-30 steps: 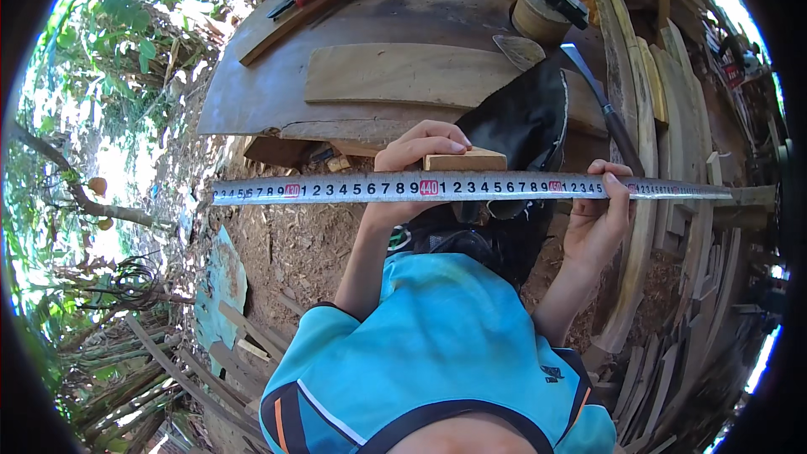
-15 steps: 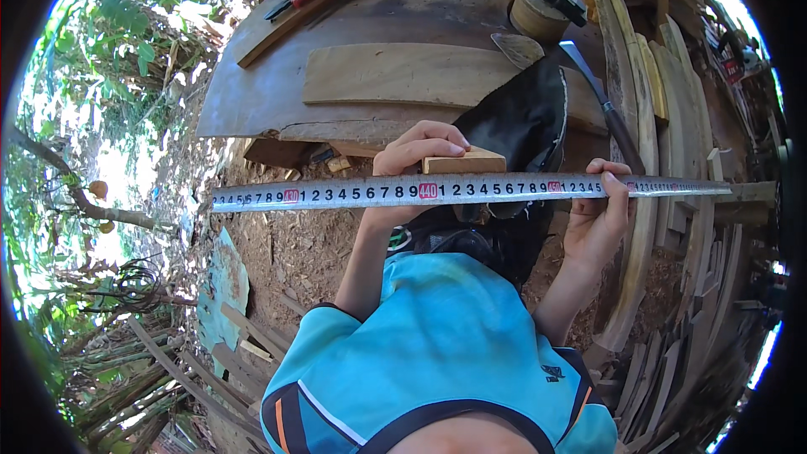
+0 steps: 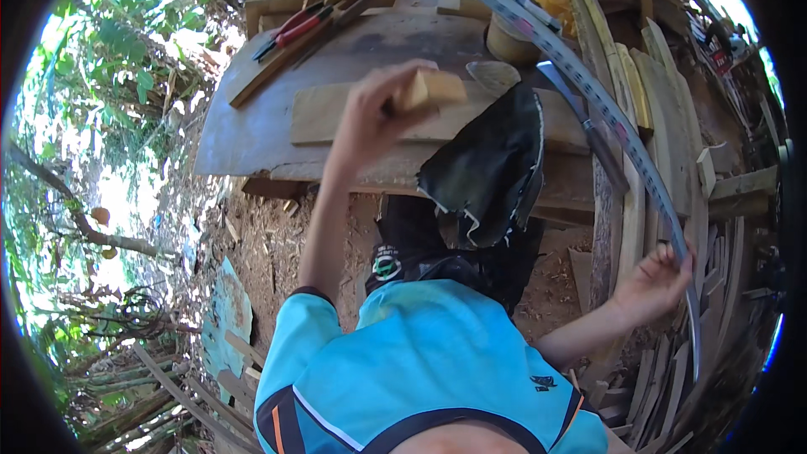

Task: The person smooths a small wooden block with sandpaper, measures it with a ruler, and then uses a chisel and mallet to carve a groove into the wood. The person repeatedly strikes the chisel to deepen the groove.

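A short pale wood block (image 3: 435,89) is gripped in my left hand (image 3: 377,108), raised over a long board (image 3: 316,117) on the work surface. My right hand (image 3: 660,281), low at the right, pinches a long metal measuring tape strip (image 3: 641,160), which stretches diagonally up to the top middle. A torn black sheet (image 3: 481,174) hangs over the work surface's near edge. A blade tool with a dark wooden handle (image 3: 603,160) lies to the left of the tape.
Red-handled pliers (image 3: 296,30) rest on wood at the back left. A round container (image 3: 509,42) and yellow plastic (image 3: 552,0) are at the back. Long planks (image 3: 668,134) line the right side. Loose sticks, a pale sheet (image 3: 225,303) and plants surround the dirt floor.
The tape has swung from level across my body to diagonal on the right. My left hand has left it and risen with the block; my right hand has moved right and down.
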{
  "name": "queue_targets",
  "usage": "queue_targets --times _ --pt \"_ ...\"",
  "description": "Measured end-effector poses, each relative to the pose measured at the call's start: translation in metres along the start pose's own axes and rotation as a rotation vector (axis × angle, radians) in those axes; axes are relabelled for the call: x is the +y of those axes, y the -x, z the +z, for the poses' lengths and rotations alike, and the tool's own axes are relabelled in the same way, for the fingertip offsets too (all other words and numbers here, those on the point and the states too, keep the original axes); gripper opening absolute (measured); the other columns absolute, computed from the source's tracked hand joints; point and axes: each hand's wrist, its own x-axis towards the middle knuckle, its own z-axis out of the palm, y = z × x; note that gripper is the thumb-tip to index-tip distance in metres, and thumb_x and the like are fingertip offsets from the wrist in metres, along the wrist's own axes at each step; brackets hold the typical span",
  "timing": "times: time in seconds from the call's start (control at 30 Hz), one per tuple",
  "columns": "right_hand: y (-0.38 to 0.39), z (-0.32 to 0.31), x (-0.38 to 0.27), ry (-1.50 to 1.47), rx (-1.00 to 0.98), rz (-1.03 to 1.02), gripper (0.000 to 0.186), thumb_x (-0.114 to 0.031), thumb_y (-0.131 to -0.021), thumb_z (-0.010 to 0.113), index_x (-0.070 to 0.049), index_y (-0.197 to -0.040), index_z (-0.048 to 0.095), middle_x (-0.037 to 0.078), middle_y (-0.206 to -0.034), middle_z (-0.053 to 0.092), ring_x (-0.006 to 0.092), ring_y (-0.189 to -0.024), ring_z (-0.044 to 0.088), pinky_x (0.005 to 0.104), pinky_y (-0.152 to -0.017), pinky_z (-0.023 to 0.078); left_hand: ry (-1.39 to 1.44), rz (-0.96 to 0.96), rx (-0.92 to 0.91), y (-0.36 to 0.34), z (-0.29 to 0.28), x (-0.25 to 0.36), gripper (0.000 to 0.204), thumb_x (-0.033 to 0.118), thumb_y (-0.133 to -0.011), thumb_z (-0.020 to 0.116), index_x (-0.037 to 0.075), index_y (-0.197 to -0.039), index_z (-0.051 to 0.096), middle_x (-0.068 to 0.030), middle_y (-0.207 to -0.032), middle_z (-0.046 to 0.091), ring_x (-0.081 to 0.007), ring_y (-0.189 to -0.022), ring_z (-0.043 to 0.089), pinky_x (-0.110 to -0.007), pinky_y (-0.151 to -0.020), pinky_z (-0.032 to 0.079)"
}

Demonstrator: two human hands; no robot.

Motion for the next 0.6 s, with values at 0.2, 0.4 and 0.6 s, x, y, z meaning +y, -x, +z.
queue_targets --times 0.2,0.4,0.6 --pt "-0.008 -0.048 -0.022 0.001 0.285 -0.33 0.022 -0.008 -0.083 0.043 0.005 -0.099 0.05 0.017 -0.096 0.057 0.0222 -0.087 0.058 0.0317 -0.078 0.049 -0.583 0.246 0.011 -0.102 0.02 -0.121 0.041 0.017 -0.067 0.069 0.013 -0.107 0.059 -0.0082 -0.092 0.06 -0.0279 -0.084 0.056 -0.038 -0.076 0.043" --pt "-0.016 -0.096 -0.059 0.028 0.23 -0.596 0.023 -0.012 -0.082 0.04 0.001 -0.096 0.053 0.016 -0.083 0.06 0.0264 -0.086 0.057 0.0441 -0.086 0.044 -0.863 0.103 -0.101 -0.099 0.044 -0.145 0.038 0.03 -0.07 0.067 0.024 -0.107 0.06 -0.0037 -0.104 0.056 -0.0246 -0.099 0.051 -0.039 -0.085 0.039" --pt "-0.048 -0.124 -0.109 0.047 0.32 -0.766 0.024 -0.022 -0.083 0.037 -0.002 -0.081 0.05 0.012 -0.065 0.051 0.0264 -0.07 0.051 0.0466 -0.079 0.043 -0.596 0.183 -0.035 -0.081 0.022 -0.112 0.03 0.025 -0.073 0.067 0.015 -0.101 0.063 -0.0052 -0.102 0.059 -0.0227 -0.1 0.052 -0.037 -0.085 0.04"
